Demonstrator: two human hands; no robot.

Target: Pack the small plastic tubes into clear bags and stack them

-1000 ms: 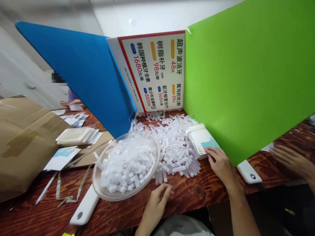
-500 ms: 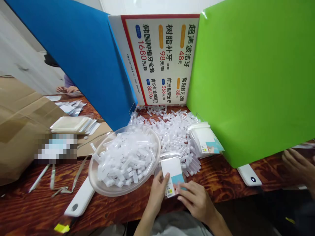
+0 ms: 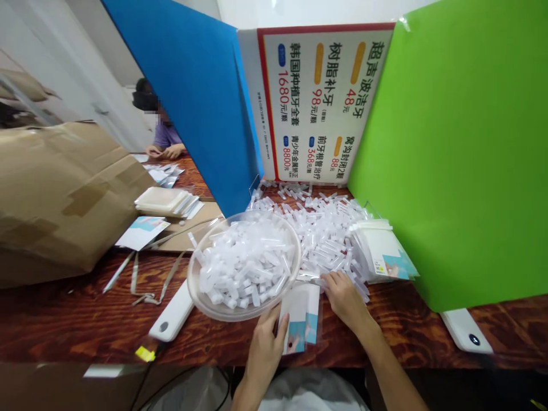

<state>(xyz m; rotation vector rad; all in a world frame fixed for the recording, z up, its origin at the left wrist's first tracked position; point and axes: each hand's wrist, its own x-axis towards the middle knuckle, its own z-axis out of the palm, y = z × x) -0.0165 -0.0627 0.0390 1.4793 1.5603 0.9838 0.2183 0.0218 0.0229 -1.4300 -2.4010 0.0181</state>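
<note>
My left hand (image 3: 266,341) grips a clear plastic bag with a white-and-blue printed card (image 3: 296,330) inside, its thumb on the front. A second similar bagged card (image 3: 313,311) overlaps behind it to the right. At the upper right corner of these bags, my right hand (image 3: 346,297) has its fingers curled down at the edge of a heap of small white plastic vials (image 3: 327,228). Its fingertips are partly hidden, so what they pinch cannot be made out. A clear bowl (image 3: 204,302) full of the same vials stands just left of the bags.
A stack of bagged cards (image 3: 381,245) leans at right by the green panel (image 3: 449,142). A blue panel (image 3: 201,103) and a printed price board (image 3: 317,103) stand behind. Left are a cardboard box (image 3: 64,200), card stacks (image 3: 160,201) and a white power bank (image 3: 173,313). Another person (image 3: 165,137) sits beyond.
My right hand has left the lower part of the card and moved up to the vial heap. Two bagged cards now show fanned apart in my left hand. The view has turned left.
</note>
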